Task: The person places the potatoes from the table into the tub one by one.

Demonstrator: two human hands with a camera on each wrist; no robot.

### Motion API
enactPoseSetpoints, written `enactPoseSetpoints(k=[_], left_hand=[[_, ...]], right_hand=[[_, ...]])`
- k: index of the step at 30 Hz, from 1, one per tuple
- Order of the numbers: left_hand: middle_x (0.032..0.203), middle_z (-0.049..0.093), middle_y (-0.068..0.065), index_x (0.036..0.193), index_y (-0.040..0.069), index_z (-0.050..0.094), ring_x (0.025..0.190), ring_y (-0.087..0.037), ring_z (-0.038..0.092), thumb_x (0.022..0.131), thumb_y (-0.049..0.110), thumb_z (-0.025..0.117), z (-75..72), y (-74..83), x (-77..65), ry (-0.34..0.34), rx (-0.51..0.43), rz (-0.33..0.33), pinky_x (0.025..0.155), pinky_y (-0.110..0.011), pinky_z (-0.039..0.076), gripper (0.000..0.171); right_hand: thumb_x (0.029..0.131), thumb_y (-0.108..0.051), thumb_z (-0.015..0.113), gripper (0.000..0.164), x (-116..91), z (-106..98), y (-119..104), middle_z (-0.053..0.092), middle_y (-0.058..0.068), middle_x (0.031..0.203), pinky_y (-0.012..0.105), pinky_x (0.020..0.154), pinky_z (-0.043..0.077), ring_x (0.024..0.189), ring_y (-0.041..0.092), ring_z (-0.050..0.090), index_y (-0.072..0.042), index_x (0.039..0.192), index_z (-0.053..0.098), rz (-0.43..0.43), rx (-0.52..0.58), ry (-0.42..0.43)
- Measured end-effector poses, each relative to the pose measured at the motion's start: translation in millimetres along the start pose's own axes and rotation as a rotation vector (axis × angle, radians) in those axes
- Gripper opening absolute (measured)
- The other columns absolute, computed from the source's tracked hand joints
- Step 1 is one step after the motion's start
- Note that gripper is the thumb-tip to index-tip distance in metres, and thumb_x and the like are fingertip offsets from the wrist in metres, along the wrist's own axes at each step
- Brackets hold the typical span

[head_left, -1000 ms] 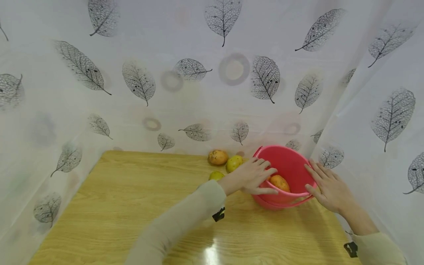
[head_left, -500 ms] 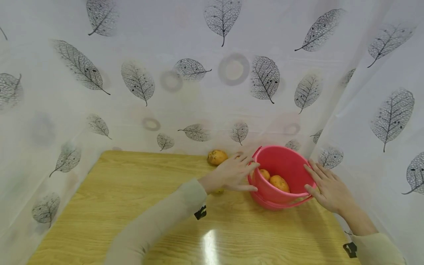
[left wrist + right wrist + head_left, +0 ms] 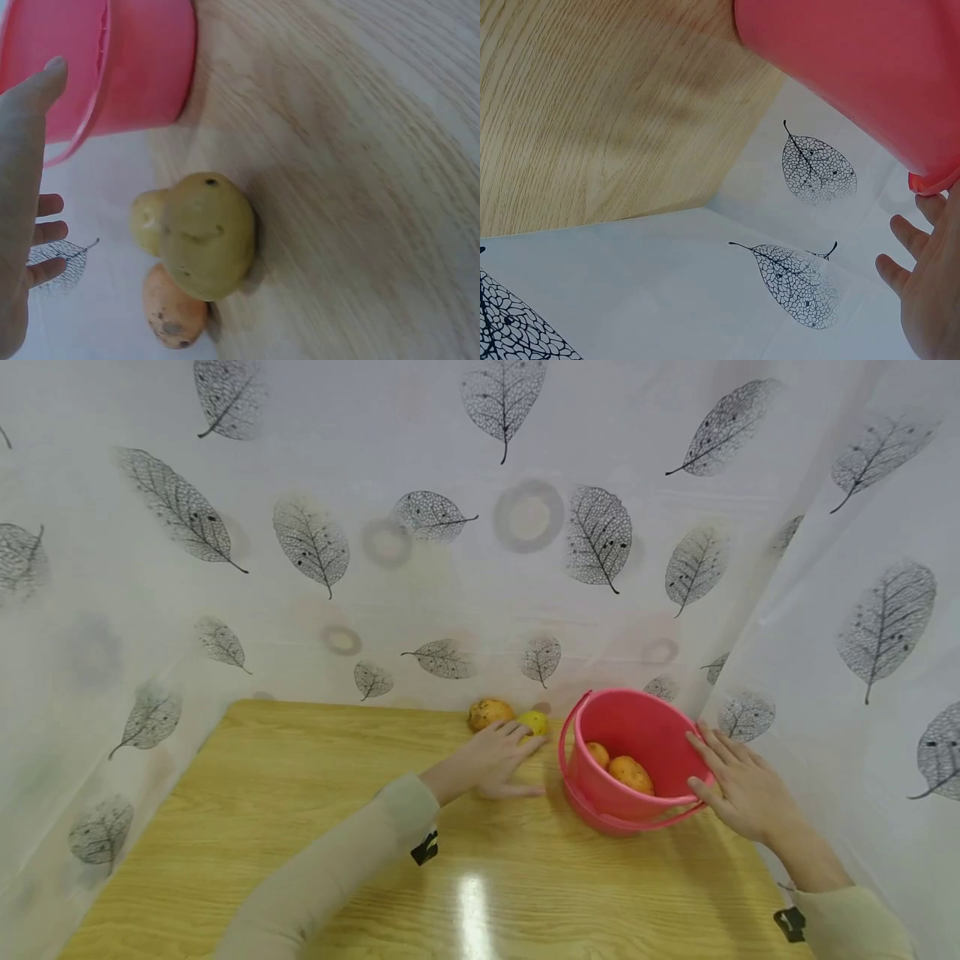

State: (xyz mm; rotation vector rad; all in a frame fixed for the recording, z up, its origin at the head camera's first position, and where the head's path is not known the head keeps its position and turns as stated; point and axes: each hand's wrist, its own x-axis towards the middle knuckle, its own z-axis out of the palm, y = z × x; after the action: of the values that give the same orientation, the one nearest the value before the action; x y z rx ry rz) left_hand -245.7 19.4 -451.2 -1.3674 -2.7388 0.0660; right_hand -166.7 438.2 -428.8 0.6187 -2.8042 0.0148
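My left hand (image 3: pixel 491 764) is spread above the table, left of a pink bucket (image 3: pixel 622 806). Below it in the left wrist view lies a yellow-green, potato-like oval (image 3: pixel 210 240) with dark spots, hidden under the hand in the head view. A smaller-looking yellow one (image 3: pixel 533 722) and an orange-brown one with blotches (image 3: pixel 487 713) lie just beyond the fingers. My right hand (image 3: pixel 750 789) rests with extended fingers against the bucket's right rim. Inside the bucket are two orange, potato-like ovals, one at the front (image 3: pixel 630 774) and one partly hidden (image 3: pixel 597 753).
The wooden table (image 3: pixel 322 777) extends left and toward me. A pale sheet with leaf prints (image 3: pixel 450 585) rises behind it and along both sides. The bucket's thin handle (image 3: pixel 567 735) hangs at its side.
My left hand has drawn left from over the bucket rim to above the yellow-green oval. A second orange oval in the bucket has come into view. The right hand stays put.
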Motion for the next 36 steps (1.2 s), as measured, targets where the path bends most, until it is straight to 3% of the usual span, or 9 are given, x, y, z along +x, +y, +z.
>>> enactPoseSetpoints(k=[5, 8, 11, 13, 17, 24, 36], left_hand=[[0.161, 0.049, -0.014, 0.163, 0.013, 0.037, 0.148, -0.033, 0.049, 0.099, 0.080, 0.036, 14.5, -6.1, -4.8, -0.024, 0.002, -0.025, 0.125, -0.053, 0.040, 0.093], [0.160, 0.050, -0.013, 0.162, 0.013, 0.038, 0.147, -0.032, 0.049, 0.098, 0.080, 0.039, 24.0, -9.9, -6.3, -0.022, 0.012, -0.044, 0.124, -0.053, 0.040, 0.092], [0.160, 0.050, -0.015, 0.162, 0.013, 0.039, 0.148, -0.034, 0.048, 0.097, 0.078, 0.045, 30.8, -13.5, -8.1, -0.028, -0.001, -0.058, 0.124, -0.056, 0.039, 0.092], [0.160, 0.049, -0.016, 0.162, 0.012, 0.039, 0.148, -0.035, 0.048, 0.097, 0.077, 0.048, 34.2, -15.7, -9.4, -0.031, -0.020, -0.068, 0.124, -0.057, 0.039, 0.093], [0.159, 0.050, -0.017, 0.161, 0.010, 0.040, 0.147, -0.035, 0.049, 0.095, 0.077, 0.051, 42.1, -19.8, -11.9, -0.029, -0.047, -0.096, 0.123, -0.057, 0.041, 0.095], [0.164, 0.044, -0.021, 0.164, 0.011, 0.035, 0.152, -0.042, 0.044, 0.096, 0.075, 0.052, 58.0, -24.1, -19.0, -0.082, -0.142, -0.161, 0.126, -0.062, 0.036, 0.095], [0.168, 0.038, -0.022, 0.167, 0.011, 0.029, 0.156, -0.041, 0.039, 0.097, 0.076, 0.050, 78.3, -24.6, -27.6, -0.063, -0.214, -0.254, 0.129, -0.059, 0.031, 0.097]], right_hand=[[0.106, -0.039, 0.054, 0.072, 0, 1, 0, 0.019, 0.011, 0.178, 0.056, 0.135, 0.015, 0.162, 0.039, 0.026, -0.008, 0.166, 0.031, 0.007, 0.008, -0.002], [0.106, -0.040, 0.054, 0.071, 1, 2, 1, 0.022, 0.013, 0.177, 0.047, 0.138, 0.006, 0.162, 0.038, 0.027, -0.007, 0.165, 0.032, 0.001, 0.005, 0.016], [0.106, -0.040, 0.054, 0.071, 1, 3, 2, 0.023, 0.013, 0.177, 0.022, 0.131, -0.013, 0.161, 0.038, 0.028, -0.007, 0.165, 0.034, -0.007, -0.003, 0.027], [0.106, -0.040, 0.054, 0.071, 2, 3, 2, 0.022, 0.012, 0.177, 0.013, 0.124, -0.018, 0.161, 0.038, 0.028, -0.007, 0.165, 0.034, -0.012, -0.009, 0.029], [0.106, -0.041, 0.054, 0.071, 2, 2, 2, 0.019, 0.010, 0.178, 0.011, 0.122, -0.019, 0.161, 0.038, 0.028, -0.007, 0.165, 0.033, -0.013, -0.010, 0.025], [0.106, -0.041, 0.053, 0.071, 2, 2, 1, 0.019, 0.010, 0.178, 0.011, 0.122, -0.019, 0.162, 0.038, 0.028, -0.007, 0.165, 0.033, -0.012, -0.011, 0.012], [0.106, -0.041, 0.053, 0.070, 1, 3, 2, 0.028, 0.016, 0.175, 0.010, 0.122, -0.019, 0.162, 0.035, 0.027, -0.006, 0.164, 0.035, -0.007, -0.016, 0.026]])
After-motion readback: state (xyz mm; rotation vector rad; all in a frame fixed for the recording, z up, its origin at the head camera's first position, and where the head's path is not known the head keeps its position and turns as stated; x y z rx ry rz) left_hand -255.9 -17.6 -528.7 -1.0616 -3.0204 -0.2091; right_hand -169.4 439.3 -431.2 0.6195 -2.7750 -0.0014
